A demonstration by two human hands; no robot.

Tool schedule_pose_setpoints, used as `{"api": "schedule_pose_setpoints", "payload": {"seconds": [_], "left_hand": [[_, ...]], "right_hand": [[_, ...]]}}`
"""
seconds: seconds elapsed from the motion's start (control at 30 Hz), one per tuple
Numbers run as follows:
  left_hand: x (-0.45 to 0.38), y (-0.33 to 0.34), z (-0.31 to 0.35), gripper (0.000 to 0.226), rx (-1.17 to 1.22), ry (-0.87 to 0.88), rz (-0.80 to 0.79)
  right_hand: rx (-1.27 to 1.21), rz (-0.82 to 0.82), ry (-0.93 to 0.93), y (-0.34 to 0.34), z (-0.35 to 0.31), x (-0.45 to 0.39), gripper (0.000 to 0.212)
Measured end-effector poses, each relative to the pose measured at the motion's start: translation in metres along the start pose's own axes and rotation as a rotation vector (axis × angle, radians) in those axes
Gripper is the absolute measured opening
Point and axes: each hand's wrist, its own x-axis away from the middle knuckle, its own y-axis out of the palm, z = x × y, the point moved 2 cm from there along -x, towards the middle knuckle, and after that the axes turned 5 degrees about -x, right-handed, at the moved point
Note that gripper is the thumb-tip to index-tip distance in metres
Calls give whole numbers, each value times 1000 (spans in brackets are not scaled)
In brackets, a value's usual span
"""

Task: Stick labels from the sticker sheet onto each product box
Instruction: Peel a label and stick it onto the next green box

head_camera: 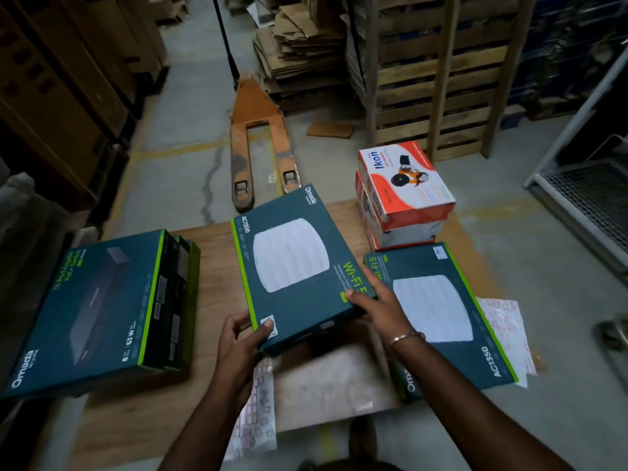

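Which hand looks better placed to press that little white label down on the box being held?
The left hand, I would judge. Its thumb already rests on the white label at the near corner of the held box, while the right hand grips the opposite near corner, steadying it.

The scene is dim overall, with the far-left shelving (51, 79) and right edge sunk in shadow. Soft light falls on the concrete floor (190, 137) in the middle. Wide-angle distortion bends the edges. The near sticker sheet (255, 419) and box lettering look smeared by motion blur.
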Motion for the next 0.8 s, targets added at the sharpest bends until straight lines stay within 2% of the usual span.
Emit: {"api": "schedule_pose_setpoints", "payload": {"seconds": [0.07, 0.23, 0.43, 0.57, 0.63, 0.73, 0.8], "left_hand": [[19, -9, -1, 39, -33, 21, -58], [67, -16, -28, 40, -188, 47, -272], [119, 20, -65, 54, -247, -26, -471], [127, 59, -79, 57, -286, -33, -526], [128, 79, -82, 51, -302, -31, -528], [125, 112, -89, 37, -290, -50, -502], [123, 132, -91, 39, -278, -63, -463]], "right_hand": [[-22, 14, -20, -8, -7, 28, 63], [-24, 152, -13, -46, 13, 120, 70], [-95, 346, 65, -112, 39, 208, 61], [-103, 407, 85, -155, 37, 225, 57], [-89, 417, 66, -174, 31, 219, 56], [-60, 384, 53, -199, 21, 199, 56], [-54, 355, 50, -214, 17, 183, 58]]}}
